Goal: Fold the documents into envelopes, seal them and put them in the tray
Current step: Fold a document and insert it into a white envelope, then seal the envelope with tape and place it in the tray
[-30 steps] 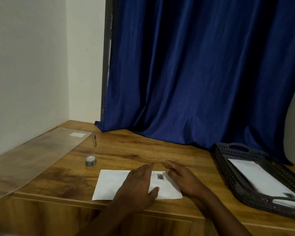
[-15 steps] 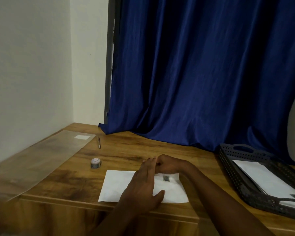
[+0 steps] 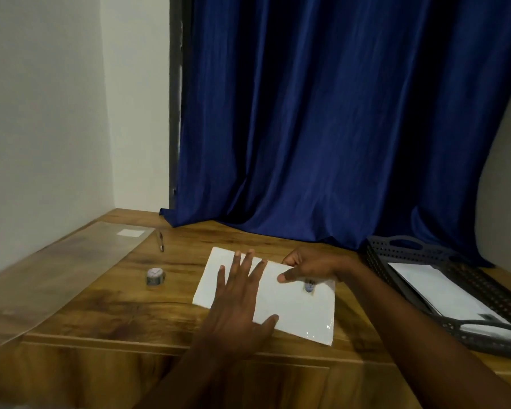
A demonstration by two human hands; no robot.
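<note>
The white envelope [image 3: 295,302] lies at the near table edge, its long side running left to right. It is pressed flat by the left hand [image 3: 239,296], and its far edge is pinched by the right hand [image 3: 310,265]. The tray [image 3: 396,255] waits to the right, nearer the right hand.

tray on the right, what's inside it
The dark tray holds white envelopes lying flat. How many are stacked cannot be told, and its near handle covers their front end.

We count two hands [image 3: 239,302] [image 3: 310,265], one envelope [image 3: 295,308] on the tabletop [image 3: 189,261], one tray [image 3: 419,255], one pen [image 3: 161,242], one tape roll [image 3: 155,277], one curtain [image 3: 337,128].
</note>
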